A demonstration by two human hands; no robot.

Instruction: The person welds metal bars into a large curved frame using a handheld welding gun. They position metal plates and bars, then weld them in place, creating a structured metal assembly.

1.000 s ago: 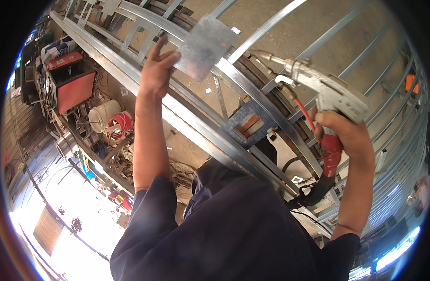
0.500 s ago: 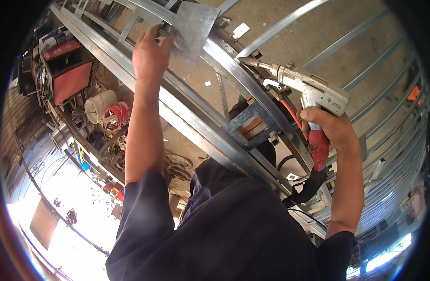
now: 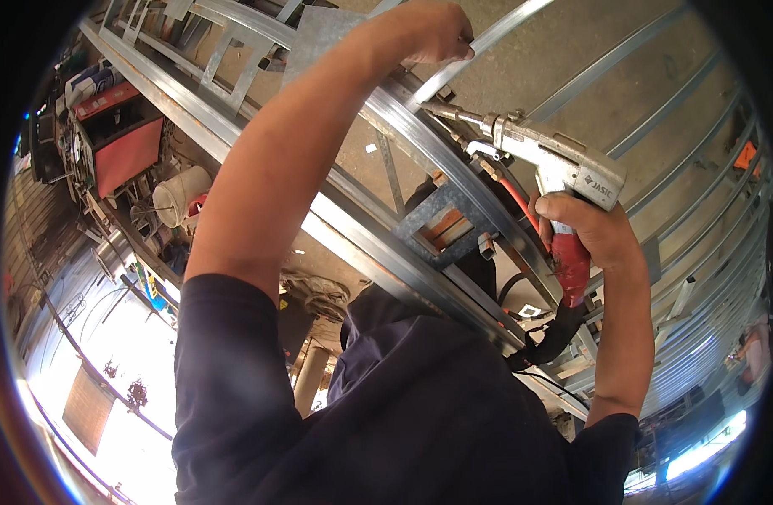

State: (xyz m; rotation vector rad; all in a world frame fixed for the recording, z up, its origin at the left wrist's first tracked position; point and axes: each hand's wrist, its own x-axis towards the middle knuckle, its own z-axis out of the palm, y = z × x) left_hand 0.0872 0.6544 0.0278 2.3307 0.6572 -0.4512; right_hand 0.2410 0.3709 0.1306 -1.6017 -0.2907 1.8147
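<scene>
Two hands up at the steel frame. My left hand (image 3: 432, 29) is closed on the edge of a grey metal plate (image 3: 327, 34), held against a galvanised steel rail (image 3: 454, 160). My right hand (image 3: 592, 231) grips the red handle of a welding gun (image 3: 555, 164); its nozzle points at the rail just beside the plate. A red machine (image 3: 121, 147) and a white bucket (image 3: 180, 194) sit below, well apart.

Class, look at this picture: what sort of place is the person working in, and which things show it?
Most likely a metal fabrication workshop: long steel frame rails, a welding gun in the right hand, and a red machine among clutter.
</scene>
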